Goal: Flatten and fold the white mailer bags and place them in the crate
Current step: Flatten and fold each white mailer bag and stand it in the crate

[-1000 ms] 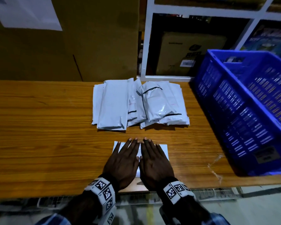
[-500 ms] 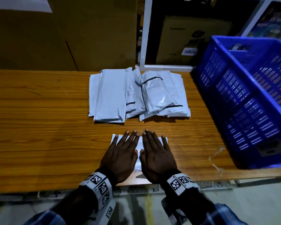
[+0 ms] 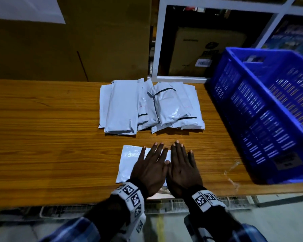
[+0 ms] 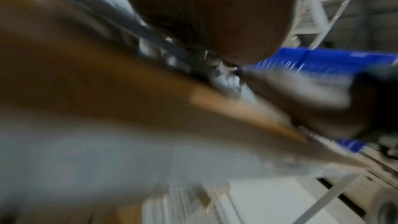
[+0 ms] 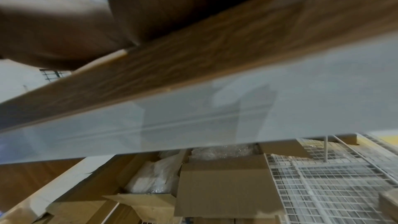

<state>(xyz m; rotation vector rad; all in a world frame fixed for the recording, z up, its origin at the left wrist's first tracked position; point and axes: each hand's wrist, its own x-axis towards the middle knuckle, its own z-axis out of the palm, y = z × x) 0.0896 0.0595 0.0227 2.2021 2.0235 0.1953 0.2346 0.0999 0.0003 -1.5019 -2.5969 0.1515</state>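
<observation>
Left hand: the left hand lies palm down, fingers straight and spread, pressing on the white mailer bag. It covers the bag's middle and near part.
Right hand: the right hand lies flat beside the left, thumbs almost touching, fingers straight. It presses the bag's right part, so that edge is hidden beneath it.
Reason for the hold: judged, two flat palms side by side bear down on the bag to push air out and keep it from sliding on the table. No finger curls round or pinches anything.
Bag in hand: it lies flat at the near edge of the wooden table, its left strip bare. Whether it is already folded cannot be told.
Wrist views: both are blurred; they show only the table edge from close by and add nothing about the fingers.
Waiting stock: a pile of white mailer bags lies farther back, overlapping, some with black strips. It is apart from the pressed bag, which leaves working room at the near edge.
Crate: the blue crate stands on the right end of the table, near the right hand. Its inside is barely visible; contents cannot be told.
Surroundings: a large cardboard box stands beyond the far edge; a white shelf frame is beside it. A scrap of clear film lies near the crate.
Stage: judged, flattening under way; folding and crating remain.
</observation>
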